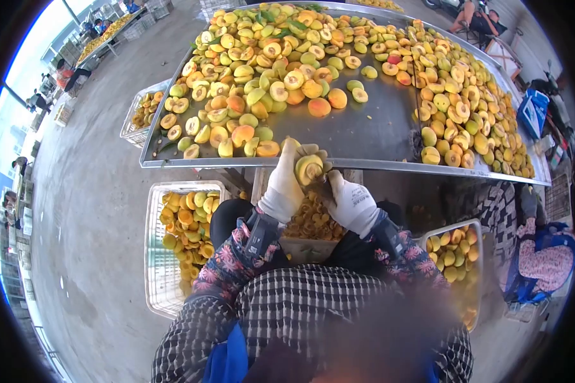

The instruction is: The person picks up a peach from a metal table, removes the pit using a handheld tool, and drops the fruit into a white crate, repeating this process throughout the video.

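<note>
My left hand [285, 185], in a white work glove with greyish fingertips, is closed around a yellow peach [309, 168] whose cut face is turned up toward me. Close beside it, my right hand [352, 203], also gloved, has its fingers curled at the fruit's right side. Something dark shows near those fingers, too small to make out. Both hands are just off the near edge of a metal table [364, 131], which bears a large heap of halved and whole peaches [262, 80]. Below the hands, a box holds brownish peach pits or scraps [314, 217].
A white crate [154, 255] of peach halves stands at my left, another crate [478, 300] at my right. A further crate [133, 133] sits beyond the table's left end. A person in a pink patterned sleeve [546, 265] sits at the right. Other people and tables are farther off.
</note>
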Tool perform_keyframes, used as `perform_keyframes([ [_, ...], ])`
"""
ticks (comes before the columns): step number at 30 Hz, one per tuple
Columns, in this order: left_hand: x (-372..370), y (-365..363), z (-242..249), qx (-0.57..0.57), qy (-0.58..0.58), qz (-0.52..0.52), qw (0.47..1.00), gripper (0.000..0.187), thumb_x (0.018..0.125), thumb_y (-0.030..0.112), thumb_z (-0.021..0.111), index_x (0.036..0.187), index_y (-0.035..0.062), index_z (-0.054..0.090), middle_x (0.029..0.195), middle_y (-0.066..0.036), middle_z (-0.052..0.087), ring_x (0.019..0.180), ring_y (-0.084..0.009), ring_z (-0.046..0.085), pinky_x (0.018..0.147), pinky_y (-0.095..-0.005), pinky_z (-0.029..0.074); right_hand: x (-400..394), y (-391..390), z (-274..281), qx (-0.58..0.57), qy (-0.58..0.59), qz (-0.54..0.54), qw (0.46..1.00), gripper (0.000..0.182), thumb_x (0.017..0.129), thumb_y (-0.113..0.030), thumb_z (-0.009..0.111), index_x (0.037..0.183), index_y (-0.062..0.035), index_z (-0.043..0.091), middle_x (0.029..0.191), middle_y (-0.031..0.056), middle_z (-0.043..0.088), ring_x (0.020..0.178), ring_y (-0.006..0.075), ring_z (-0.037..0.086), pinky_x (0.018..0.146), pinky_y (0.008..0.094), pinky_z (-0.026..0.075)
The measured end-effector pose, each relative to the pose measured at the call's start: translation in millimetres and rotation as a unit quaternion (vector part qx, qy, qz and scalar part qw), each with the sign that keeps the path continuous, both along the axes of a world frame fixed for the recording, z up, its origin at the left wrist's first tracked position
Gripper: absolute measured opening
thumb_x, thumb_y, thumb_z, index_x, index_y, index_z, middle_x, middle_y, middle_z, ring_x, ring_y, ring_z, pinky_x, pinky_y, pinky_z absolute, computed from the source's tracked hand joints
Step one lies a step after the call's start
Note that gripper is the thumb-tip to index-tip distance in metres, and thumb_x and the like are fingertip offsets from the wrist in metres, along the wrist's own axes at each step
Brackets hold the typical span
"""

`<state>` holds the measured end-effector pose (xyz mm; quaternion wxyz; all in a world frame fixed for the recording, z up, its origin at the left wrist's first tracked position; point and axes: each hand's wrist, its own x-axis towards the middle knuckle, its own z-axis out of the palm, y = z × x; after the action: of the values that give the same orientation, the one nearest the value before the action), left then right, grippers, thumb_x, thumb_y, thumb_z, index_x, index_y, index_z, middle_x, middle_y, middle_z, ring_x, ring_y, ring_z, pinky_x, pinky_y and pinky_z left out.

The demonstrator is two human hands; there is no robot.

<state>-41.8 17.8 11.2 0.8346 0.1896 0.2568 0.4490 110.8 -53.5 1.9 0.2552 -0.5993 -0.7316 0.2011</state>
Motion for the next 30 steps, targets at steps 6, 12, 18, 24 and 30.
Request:
perform_keyframes([
  [6,3,-4,-7,-0.054,-0.05,0.032,0.997,0.032,0.096,0.038,0.055,0.102,0.0059,0.054,0.093,-0.011,0.06,0.086,-0.0288,0.062,0.083,-0.0421,0.053,-9,-8,0,0.046,0.037,-0.005,0.998,0.037,0.082,-0.013,0.062,0.112,-0.0008,0.043,0.084,0.0248,0.061,0.078,0.0442,0.061,0.064,0.0505,0.048],
  [12,10,-9,-1,-0.052,-0.067,0.078,0.993,0.033,0.097,0.039,0.054,0.101,0.0067,0.053,0.097,-0.01,0.059,0.089,-0.0279,0.061,0.087,-0.0442,0.053,-18,-7,-1,0.046,0.045,-0.039,0.997,0.03,0.088,-0.014,0.058,0.11,-0.0004,0.043,0.08,0.0252,0.062,0.074,0.0462,0.06,0.061,0.0516,0.047],
  [18,13,-21,10,0.034,-0.029,0.13,0.99,0.033,0.098,0.039,0.051,0.103,0.006,0.053,0.099,-0.008,0.058,0.094,-0.0263,0.06,0.089,-0.0432,0.052,-22,-6,11,-0.006,0.053,-0.039,0.998,0.035,0.087,-0.019,0.057,0.112,0.0001,0.043,0.079,0.0244,0.064,0.075,0.0426,0.063,0.065,0.0502,0.049],
  [24,11,-26,14,0.074,0.027,0.118,0.99,0.032,0.1,0.036,0.049,0.103,0.0046,0.051,0.095,-0.009,0.058,0.088,-0.0215,0.061,0.077,-0.033,0.051,-17,-2,17,-0.046,0.031,-0.011,0.998,0.036,0.088,-0.021,0.056,0.113,0.0019,0.041,0.082,0.0265,0.064,0.077,0.0431,0.063,0.066,0.0507,0.048],
  [30,11,-21,-4,0.139,0.11,0.12,0.977,0.039,0.099,0.041,0.048,0.101,0.0033,0.056,0.088,-0.012,0.061,0.082,-0.0228,0.062,0.075,-0.0331,0.052,-25,-11,-5,-0.04,0.169,-0.001,0.985,0.036,0.091,-0.021,0.055,0.113,0.0041,0.042,0.085,0.0297,0.063,0.083,0.045,0.062,0.068,0.0494,0.048],
])
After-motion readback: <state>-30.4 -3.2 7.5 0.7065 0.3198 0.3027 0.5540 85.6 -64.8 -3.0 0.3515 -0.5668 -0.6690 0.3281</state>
